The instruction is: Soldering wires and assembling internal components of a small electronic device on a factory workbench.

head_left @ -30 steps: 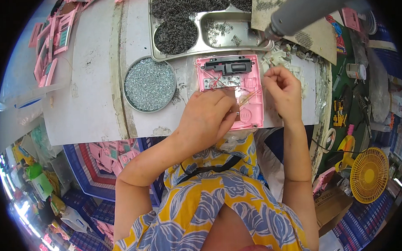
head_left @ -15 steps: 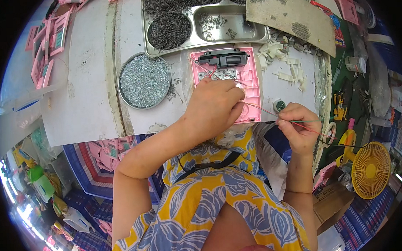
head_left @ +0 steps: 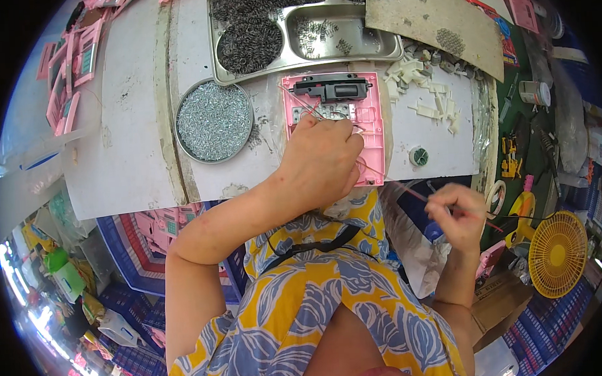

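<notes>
A pink plastic casing [head_left: 374,142] lies at the table's front edge, a black part [head_left: 340,88] fitted across its far end and a metal plate below it. My left hand [head_left: 323,151] rests over the casing with its fingers curled down inside; what they pinch is hidden. Thin wires [head_left: 407,190] run out from under that hand to the right, past the table edge. My right hand [head_left: 460,215] is slightly blurred, its fingers closed on these wires off the front edge of the table. A red wire end pokes out beyond it.
Left of the casing stands a round dish of small metal pieces [head_left: 215,121]. Behind is a steel tray [head_left: 297,69] of dark springs. White plastic parts [head_left: 437,100] and a small green-topped round item [head_left: 418,156] lie on the right. A yellow fan [head_left: 557,254] stands farther right.
My right hand has moved down and slightly right with the wires, away from the table edge. My left hand stays over the casing.
</notes>
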Available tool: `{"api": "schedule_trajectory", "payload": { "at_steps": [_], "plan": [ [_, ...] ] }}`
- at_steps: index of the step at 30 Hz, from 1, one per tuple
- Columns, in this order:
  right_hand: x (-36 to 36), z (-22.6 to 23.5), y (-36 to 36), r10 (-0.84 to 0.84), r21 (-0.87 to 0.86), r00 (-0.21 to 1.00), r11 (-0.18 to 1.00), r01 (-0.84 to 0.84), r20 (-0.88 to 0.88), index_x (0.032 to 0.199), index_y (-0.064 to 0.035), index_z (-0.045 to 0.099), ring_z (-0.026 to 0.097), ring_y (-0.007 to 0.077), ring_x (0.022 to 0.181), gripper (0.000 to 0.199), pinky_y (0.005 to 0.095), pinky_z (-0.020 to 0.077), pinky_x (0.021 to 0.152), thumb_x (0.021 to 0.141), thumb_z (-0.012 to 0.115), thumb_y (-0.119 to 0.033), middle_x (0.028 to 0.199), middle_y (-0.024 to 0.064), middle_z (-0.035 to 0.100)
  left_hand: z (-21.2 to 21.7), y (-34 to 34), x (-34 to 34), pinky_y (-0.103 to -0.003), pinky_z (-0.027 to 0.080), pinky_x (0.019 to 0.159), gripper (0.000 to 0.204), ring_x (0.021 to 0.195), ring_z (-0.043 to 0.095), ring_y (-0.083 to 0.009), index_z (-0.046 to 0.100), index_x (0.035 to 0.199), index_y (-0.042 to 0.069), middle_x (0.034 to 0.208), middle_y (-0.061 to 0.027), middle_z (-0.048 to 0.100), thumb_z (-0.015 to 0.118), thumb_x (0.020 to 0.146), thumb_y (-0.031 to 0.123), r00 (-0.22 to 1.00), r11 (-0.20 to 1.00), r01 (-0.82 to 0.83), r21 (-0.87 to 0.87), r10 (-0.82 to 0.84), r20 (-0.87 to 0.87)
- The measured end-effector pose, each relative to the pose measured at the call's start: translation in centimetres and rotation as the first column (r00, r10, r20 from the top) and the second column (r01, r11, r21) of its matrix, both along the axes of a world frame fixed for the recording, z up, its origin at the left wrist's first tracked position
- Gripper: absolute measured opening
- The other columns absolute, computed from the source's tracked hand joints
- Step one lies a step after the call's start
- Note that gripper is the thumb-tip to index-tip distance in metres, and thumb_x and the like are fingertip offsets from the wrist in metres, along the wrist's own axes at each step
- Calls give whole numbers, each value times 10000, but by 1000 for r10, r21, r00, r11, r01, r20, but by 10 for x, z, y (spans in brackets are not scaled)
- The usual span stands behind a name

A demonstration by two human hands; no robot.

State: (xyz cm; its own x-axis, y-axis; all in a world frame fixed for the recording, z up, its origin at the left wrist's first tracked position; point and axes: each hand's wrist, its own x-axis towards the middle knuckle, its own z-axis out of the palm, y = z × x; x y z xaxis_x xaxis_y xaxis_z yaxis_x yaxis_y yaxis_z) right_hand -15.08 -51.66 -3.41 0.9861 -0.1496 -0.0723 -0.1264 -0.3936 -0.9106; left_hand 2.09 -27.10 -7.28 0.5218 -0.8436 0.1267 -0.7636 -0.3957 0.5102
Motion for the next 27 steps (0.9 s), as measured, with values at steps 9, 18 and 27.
{"api": "schedule_trajectory", "payload": {
  "at_steps": [9, 18, 27],
  "plan": [
    [1, 23, 36, 375, -46, 901, 926, -374, 218, 820, -55, 708, 689, 239, 620, 159, 315, 521, 537, 722, 820, 0, 757, 87, 715, -4, 1, 1, -464, 424, 748, 191, 817, 609, -289, 636, 931, 74, 874, -93, 561, 688, 778, 178, 999, 999, 10, -42, -9, 34],
    [22, 5, 82, 694, -10, 693, 708, -706, 197, 892, -87, 687, 661, 248, 689, 143, 345, 535, 596, 795, 790, -102, 806, 41, 680, -12, 0, -4, -445, 415, 731, 225, 788, 574, -308, 635, 983, 66, 856, -92, 547, 697, 776, 127, 998, 992, -67, -109, 69, 15],
    [66, 10, 56, 514, -50, 844, 857, -513, 156, 1088, -104, 718, 641, 250, 722, 350, 380, 535, 664, 754, 814, -146, 899, 43, 697, -10, 55, -39, -367, 476, 772, 335, 853, 641, -194, 716, 1048, 88, 984, -30, 665, 746, 716, 126, 965, 930, 259, -260, -262, 24]
  ]
}}
